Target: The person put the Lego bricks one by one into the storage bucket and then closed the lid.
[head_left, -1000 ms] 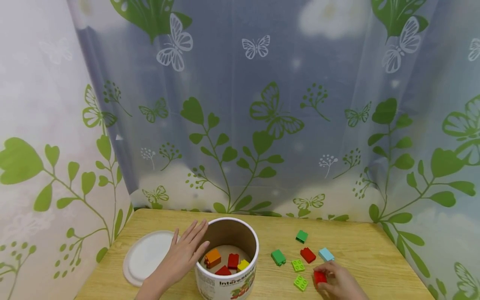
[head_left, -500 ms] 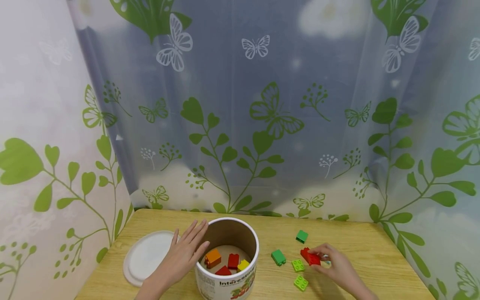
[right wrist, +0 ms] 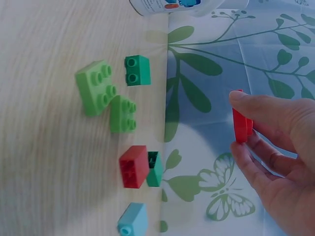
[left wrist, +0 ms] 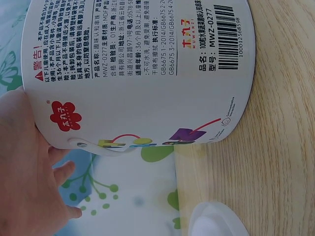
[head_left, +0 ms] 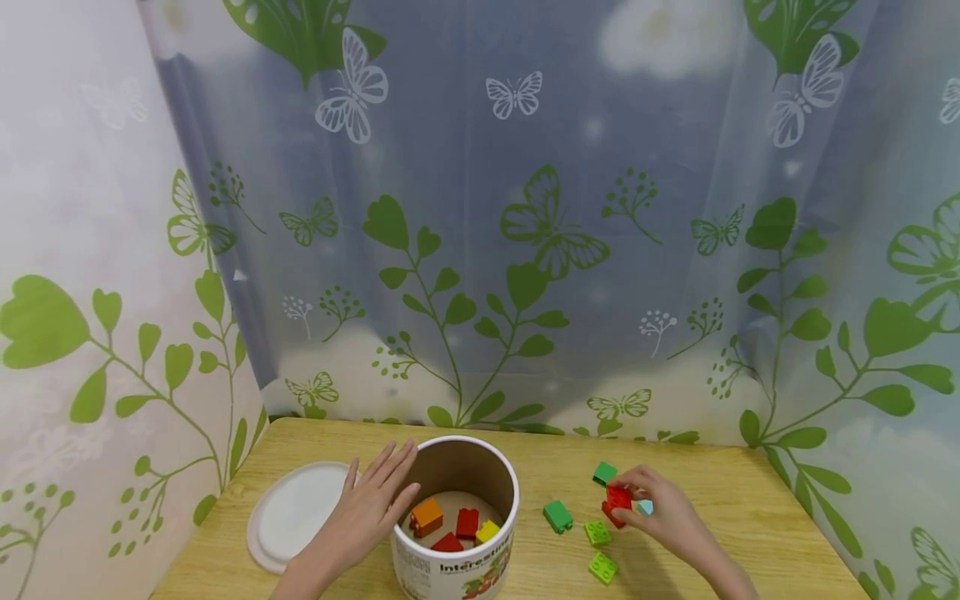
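My right hand (head_left: 670,515) pinches a red building brick (right wrist: 239,120) between thumb and fingertips, raised above the table. In the head view the held brick overlaps another red brick (right wrist: 134,167) lying on the tabletop. Around it lie two green bricks (head_left: 557,517), two lime bricks (head_left: 597,533) and a light blue brick (right wrist: 133,220), partly hidden behind the right hand in the head view. My left hand (head_left: 367,498), its fingers extended, rests at the left rim of a white round tub (head_left: 512,508). Inside the tub are an orange brick (head_left: 427,517), red bricks (head_left: 467,524) and a yellow brick (head_left: 487,531).
A white round lid (head_left: 296,517) lies on the wooden table (head_left: 720,492) left of the tub, partly behind the left forearm. A curtain (head_left: 450,250) printed with leaves and butterflies hangs along the table's back edge and sides.
The right hand has lifted its red brick off the table and carried it away from the viewer, over the other red brick. The left hand stays at the tub's rim.
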`<state>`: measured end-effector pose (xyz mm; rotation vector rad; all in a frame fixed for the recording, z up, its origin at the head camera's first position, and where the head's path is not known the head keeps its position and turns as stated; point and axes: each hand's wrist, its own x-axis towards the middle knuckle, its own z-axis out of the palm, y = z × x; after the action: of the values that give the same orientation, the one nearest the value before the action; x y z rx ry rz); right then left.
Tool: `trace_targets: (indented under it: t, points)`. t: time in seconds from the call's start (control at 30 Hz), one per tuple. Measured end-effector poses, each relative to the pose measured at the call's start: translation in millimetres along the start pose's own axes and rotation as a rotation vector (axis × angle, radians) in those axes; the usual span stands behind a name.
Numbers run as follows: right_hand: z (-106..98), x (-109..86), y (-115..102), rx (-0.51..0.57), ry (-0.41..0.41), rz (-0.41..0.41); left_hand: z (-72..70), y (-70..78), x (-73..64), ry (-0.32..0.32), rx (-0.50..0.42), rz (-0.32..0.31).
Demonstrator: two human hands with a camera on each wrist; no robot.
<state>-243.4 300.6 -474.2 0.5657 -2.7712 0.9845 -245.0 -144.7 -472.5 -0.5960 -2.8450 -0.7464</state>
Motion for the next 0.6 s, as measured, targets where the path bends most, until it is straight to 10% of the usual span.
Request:
trace_targets:
  t: [0.6]
  points:
    - [4.0,41.0,-47.8,-0.095,0.031,-0.109,-0.4,0.2,-0.2,-0.003,0.002,0.003]
